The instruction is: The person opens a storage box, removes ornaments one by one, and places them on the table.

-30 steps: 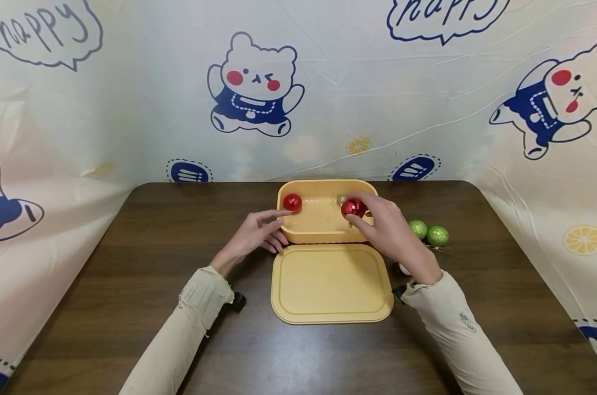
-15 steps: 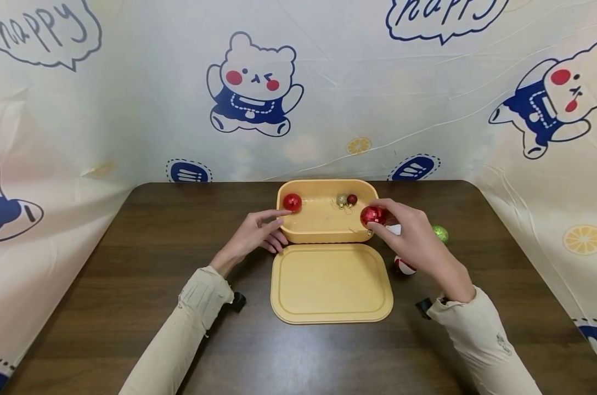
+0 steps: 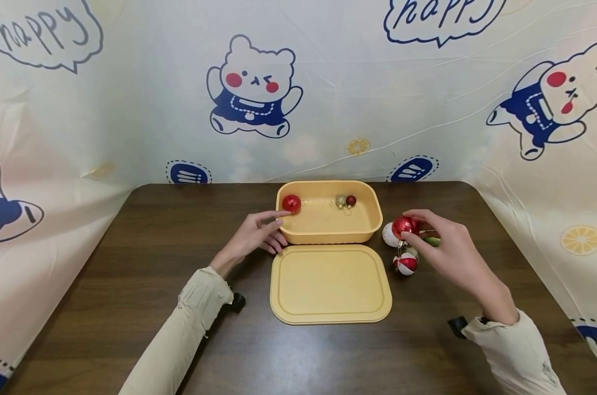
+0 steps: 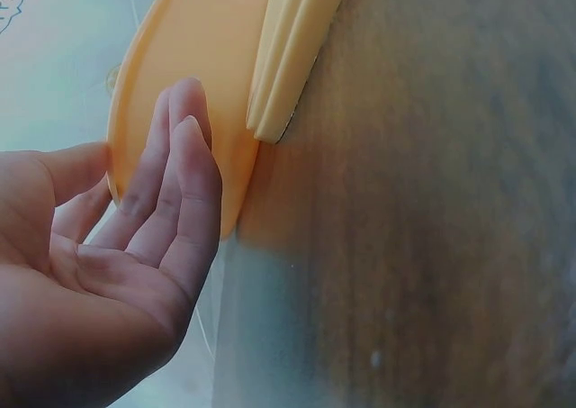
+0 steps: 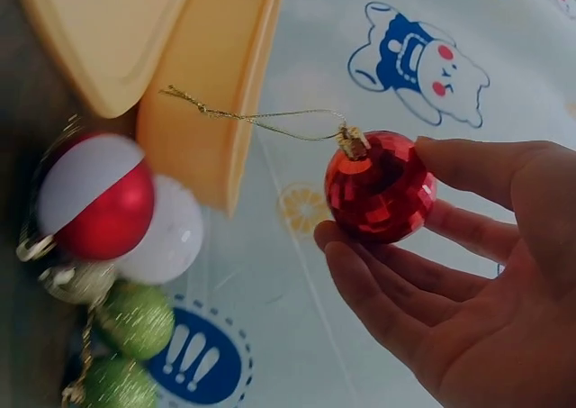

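My right hand (image 3: 449, 241) pinches a shiny red Christmas bauble (image 5: 382, 187) between thumb and fingertips, with its gold cap and string showing in the right wrist view. It holds the bauble over the other baubles right of the yellow box (image 3: 330, 237). My left hand (image 3: 256, 233) rests at the box's left end, fingers extended along the wall and index fingertip over the rim. Inside the box are a red bauble (image 3: 291, 203) on the left and, towards the right, a small gold bauble (image 3: 341, 201) and a small dark red bauble (image 3: 351, 201).
The yellow lid (image 3: 331, 285) lies flat in front of the box. To the right sit a red-and-white bauble (image 3: 405, 264), a white bauble (image 3: 389, 235), a gold bauble (image 5: 79, 282) and green baubles (image 5: 135, 320). A printed cloth (image 3: 328, 109) hangs behind the table (image 3: 190, 219).
My right hand has carried the red bauble out of the box and to the right, uncovering the two small baubles inside. The left hand has stayed at the box.
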`<move>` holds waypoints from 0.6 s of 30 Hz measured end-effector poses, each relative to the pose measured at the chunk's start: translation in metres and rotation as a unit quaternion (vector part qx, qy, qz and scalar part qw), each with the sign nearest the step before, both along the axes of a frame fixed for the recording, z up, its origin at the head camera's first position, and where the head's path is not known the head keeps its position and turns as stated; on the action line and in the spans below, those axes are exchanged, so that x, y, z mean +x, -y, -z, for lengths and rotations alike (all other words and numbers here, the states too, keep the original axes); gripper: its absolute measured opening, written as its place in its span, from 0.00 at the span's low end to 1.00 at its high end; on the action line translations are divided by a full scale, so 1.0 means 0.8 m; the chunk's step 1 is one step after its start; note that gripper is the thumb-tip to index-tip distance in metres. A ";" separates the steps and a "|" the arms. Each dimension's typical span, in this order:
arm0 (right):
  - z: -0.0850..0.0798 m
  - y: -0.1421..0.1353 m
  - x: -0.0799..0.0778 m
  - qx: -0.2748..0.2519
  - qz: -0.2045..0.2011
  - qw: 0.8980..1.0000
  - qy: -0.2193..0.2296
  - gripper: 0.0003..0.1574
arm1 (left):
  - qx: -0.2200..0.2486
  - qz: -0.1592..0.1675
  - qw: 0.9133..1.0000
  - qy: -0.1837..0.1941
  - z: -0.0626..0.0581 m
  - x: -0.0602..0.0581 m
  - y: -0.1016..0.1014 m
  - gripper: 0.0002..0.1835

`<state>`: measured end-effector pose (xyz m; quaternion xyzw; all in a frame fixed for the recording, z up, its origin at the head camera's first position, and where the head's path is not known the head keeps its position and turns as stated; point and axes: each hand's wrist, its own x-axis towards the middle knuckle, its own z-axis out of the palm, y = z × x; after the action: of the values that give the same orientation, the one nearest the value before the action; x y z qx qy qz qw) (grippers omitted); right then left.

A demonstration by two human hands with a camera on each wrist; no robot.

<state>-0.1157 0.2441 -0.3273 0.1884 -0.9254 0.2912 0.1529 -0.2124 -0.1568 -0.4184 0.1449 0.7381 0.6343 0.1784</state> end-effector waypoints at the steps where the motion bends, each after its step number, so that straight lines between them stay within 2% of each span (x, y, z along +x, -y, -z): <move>1: 0.002 -0.004 0.002 0.000 0.005 1.000 -0.001 0.23 | -0.001 -0.001 1.000 0.000 0.000 0.000 0.000 0.23; 11: 0.030 -0.050 0.017 -0.020 0.069 0.997 0.029 0.21 | 0.015 0.003 1.000 0.003 0.002 -0.001 -0.001 0.24; 18: 0.055 -0.078 0.014 -0.032 0.089 0.993 0.065 0.22 | 0.013 0.001 1.000 0.005 0.002 -0.001 -0.002 0.23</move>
<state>-0.1042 0.3066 -0.3713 0.0811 -0.9367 0.3176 0.1235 -0.2133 -0.1554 -0.4201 0.1447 0.7290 0.6443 0.1803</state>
